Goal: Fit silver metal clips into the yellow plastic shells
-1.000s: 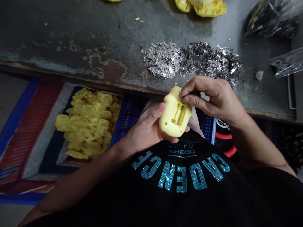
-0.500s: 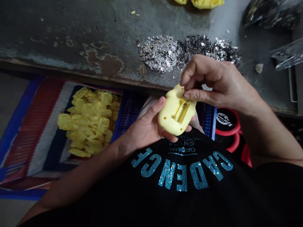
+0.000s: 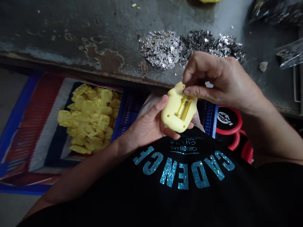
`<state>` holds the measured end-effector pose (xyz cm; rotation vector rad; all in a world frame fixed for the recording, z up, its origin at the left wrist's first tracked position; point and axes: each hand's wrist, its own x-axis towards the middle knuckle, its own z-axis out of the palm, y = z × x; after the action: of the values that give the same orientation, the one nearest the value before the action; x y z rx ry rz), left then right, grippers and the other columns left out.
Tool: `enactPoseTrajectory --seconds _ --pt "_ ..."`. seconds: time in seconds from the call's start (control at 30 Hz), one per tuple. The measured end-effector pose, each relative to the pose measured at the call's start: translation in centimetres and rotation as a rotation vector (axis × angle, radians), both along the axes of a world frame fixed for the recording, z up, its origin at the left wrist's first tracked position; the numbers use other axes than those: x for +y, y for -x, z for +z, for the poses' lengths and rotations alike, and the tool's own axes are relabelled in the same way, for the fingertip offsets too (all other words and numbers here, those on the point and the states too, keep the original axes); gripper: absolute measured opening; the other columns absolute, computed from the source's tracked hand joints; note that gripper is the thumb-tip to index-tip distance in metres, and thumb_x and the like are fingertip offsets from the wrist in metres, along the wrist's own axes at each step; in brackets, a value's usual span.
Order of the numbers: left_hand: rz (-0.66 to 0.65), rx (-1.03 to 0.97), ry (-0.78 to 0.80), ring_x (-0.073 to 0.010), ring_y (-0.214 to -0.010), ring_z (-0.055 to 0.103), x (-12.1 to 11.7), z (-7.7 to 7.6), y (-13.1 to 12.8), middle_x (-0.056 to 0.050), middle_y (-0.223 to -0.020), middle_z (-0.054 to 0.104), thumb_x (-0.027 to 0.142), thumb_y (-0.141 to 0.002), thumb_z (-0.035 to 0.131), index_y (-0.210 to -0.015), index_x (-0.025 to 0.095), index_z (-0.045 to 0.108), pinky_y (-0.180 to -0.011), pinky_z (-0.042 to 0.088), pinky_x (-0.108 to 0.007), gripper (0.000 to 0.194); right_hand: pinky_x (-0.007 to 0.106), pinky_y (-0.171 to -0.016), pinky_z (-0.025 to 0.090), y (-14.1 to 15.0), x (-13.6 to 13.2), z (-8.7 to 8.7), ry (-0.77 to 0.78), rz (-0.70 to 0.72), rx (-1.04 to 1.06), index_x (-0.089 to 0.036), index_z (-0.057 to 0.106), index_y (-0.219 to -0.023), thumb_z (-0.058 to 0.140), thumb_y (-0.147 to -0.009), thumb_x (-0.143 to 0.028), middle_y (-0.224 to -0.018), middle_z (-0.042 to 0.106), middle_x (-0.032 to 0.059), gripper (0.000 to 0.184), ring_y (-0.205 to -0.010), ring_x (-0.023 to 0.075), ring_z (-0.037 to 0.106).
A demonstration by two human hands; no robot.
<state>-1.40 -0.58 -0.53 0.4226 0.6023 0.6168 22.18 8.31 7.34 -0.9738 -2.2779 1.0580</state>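
A rounded yellow plastic casing with an exposed battery compartment rests in my left hand, whose thumb and fingers wrap its sides. Small metal contacts show at both ends of the compartment. My right hand is at the casing's upper end, thumb and forefinger pinched close to the compartment's top edge. What the pinch holds, if anything, is hidden by the fingers. Behind the right hand, on the worn metal bench, lie a pile of small silvery metal plates and a darker pile of metal pieces.
To the left, a lined blue crate holds yellow plastic parts in clear bags. A second blue basket sits under the bench edge. Plastic bags of metal pieces lie at right. A red-rimmed round seat is below.
The view has shifted slightly, and the casing sits a little further right in it. Both hands keep nearly the same pose, the right still pinched at the compartment's upper end.
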Motion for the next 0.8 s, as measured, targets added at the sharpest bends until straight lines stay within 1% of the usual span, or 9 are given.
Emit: enactPoseTrajectory --seconds 0.07,0.13,0.2,0.27,0.37,0.47,0.57,0.67,0.8 --pt "0.005 0.001 -0.005 -0.0355 -0.102 0.091 0.0 -0.2 0.1 -0.017 -0.129 0.088 0.072 -0.098 0.086 -0.153 0.022 0.074 -0.053 0.067 -0.024 0.076 0.045 -0.073 0.068 -0.2 -0.5 -0.5 -0.011 -0.041 0.002 -0.038 0.073 -0.088 0.097 -0.088 -0.061 -0.088 0.085 -0.0014 0.034 -0.075 0.0235 0.077" --pt "0.007 -0.011 -0.003 -0.0358 -0.103 0.091 0.0 -0.4 0.1 -0.017 -0.129 0.088 0.073 -0.098 0.085 -0.153 0.022 0.075 -0.054 0.068 -0.025 0.076 0.046 -0.075 0.069 -0.6 -1.2 -1.2 -0.014 -0.129 0.028 -0.037 0.076 -0.091 0.092 -0.093 -0.064 -0.092 0.085 0.0002 0.032 -0.076 0.0241 0.076" --pt "-0.005 -0.033 -0.001 -0.0362 -0.105 0.091 0.1 -0.7 0.2 -0.016 -0.131 0.088 0.076 -0.098 0.083 -0.152 0.023 0.075 -0.055 0.068 -0.025 0.077 0.047 -0.077 0.07 -1.0 -2.1 -1.8 -0.029 -0.194 0.032 -0.036 0.079 -0.095 0.088 -0.096 -0.067 -0.095 0.085 0.0019 0.032 -0.081 0.0254 0.075" --pt "-0.019 -0.055 -0.013 -0.0369 -0.107 0.091 0.3 -0.9 0.2 -0.015 -0.133 0.088 0.08 -0.097 0.082 -0.154 0.025 0.074 -0.054 0.067 -0.025 0.08 0.048 -0.082 0.071 -1.2 -3.1 -2.5 -0.104 -0.204 0.011 -0.036 0.082 -0.098 0.082 -0.102 -0.065 -0.102 0.085 0.0033 0.029 -0.089 0.0265 0.077" --pt "-0.03 -0.085 -0.029 -0.0358 -0.104 0.091 0.5 -1.0 0.2 -0.014 -0.133 0.088 0.081 -0.098 0.08 -0.157 0.025 0.072 -0.054 0.068 -0.025 0.081 0.048 -0.089 0.07 -1.2 -4.4 -3.5 -0.333 -0.179 -0.019 -0.034 0.085 -0.111 0.069 -0.114 -0.044 -0.114 0.084 0.0043 0.019 -0.101 0.0259 0.08" --pt "-0.029 -0.103 -0.009 -0.0318 -0.099 0.092 0.5 -0.8 0.2 -0.013 -0.132 0.088 0.077 -0.102 0.078 -0.159 0.024 0.068 -0.057 0.07 -0.025 0.078 0.041 -0.083 0.066 -1.1 -5.3 -4.8 -0.63 -0.164 -0.022 -0.029 0.083 -0.123 0.065 -0.115 -0.021 -0.113 0.081 0.0031 0.022 -0.095 0.0212 0.076" --pt "-0.016 -0.104 -0.002 -0.0304 -0.097 0.092 0.3 -0.5 0.0 -0.012 -0.13 0.088 0.072 -0.103 0.079 -0.163 0.022 0.063 -0.058 0.071 -0.025 0.079 0.038 -0.08 0.062 -1.2 -6.1 -5.9 -0.796 -0.187 -0.019 -0.028 0.079 -0.129 0.066 -0.114 -0.019 -0.113 0.08 0.0007 0.022 -0.09 0.0181 0.072" --pt "0.004 -0.089 -0.018 -0.0305 -0.093 0.092 0.2 -0.2 -0.4 -0.012 -0.123 0.089 0.068 -0.103 0.082 -0.164 0.021 0.061 -0.054 0.07 -0.023 0.08 0.038 -0.082 0.063 -1.4 -6.7 -6.2 -0.769 -0.214 0.011 -0.028 0.08 -0.128 0.069 -0.113 -0.019 -0.113 0.08 0.0014 0.02 -0.092 0.0178 0.074" --pt "0.023 -0.056 -0.025 -0.0328 -0.097 0.092 -0.2 0.0 -0.7 -0.011 -0.121 0.089 0.068 -0.097 0.089 -0.162 0.022 0.062 -0.053 0.069 -0.023 0.083 0.037 -0.084 0.066 -1.9 -6.1 -5.7 -0.503 -0.226 0.169 -0.025 0.083 -0.12 0.074 -0.11 -0.019 -0.11 0.082 0.0031 0.015 -0.1 0.0187 0.078"
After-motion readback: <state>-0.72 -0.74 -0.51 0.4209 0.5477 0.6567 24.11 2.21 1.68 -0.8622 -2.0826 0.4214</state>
